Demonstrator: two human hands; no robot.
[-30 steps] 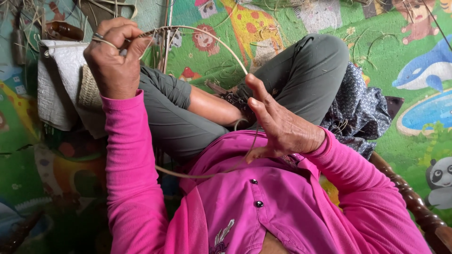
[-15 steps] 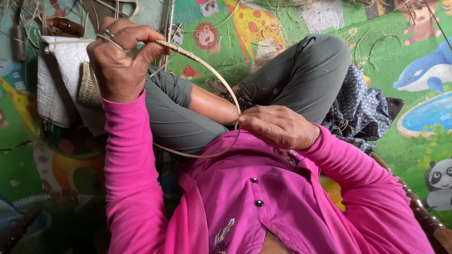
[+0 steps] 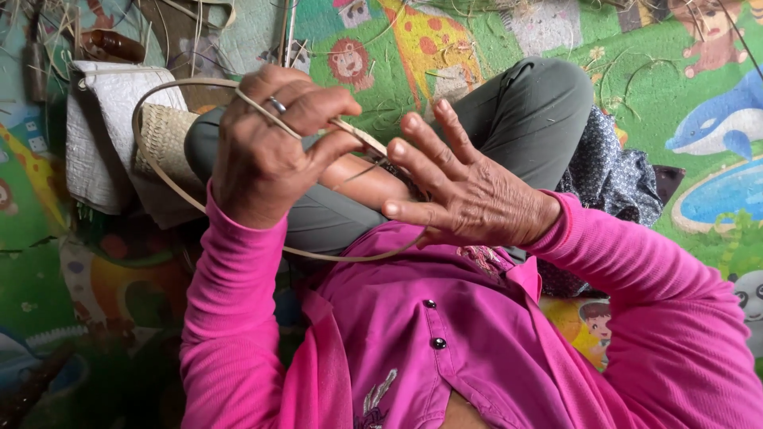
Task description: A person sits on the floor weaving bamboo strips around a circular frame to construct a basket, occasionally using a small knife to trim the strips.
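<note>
My left hand [image 3: 270, 151] is raised over my lap, a ring on one finger, pinching a thin pale cane strip [image 3: 163, 179]. The strip curves out from that hand in a wide loop to the left, down and back under both hands. My right hand [image 3: 469, 191] is close beside the left, fingers spread, with its fingertips at the strip's end near the left thumb. Whether the right hand grips the strip I cannot tell. Both arms wear pink sleeves. My legs in grey trousers [image 3: 524, 119] are crossed beneath.
A colourful play mat [image 3: 699, 95] with animal pictures covers the floor, strewn with loose cane fibres. A white cloth bundle [image 3: 103, 135] and a woven piece [image 3: 167, 139] lie at the left. A dark patterned cloth [image 3: 612, 175] sits by my right knee.
My left hand has come down and right towards the middle. My right hand has lifted off my lap and opened beside it. The strip's loop now swings out to the left.
</note>
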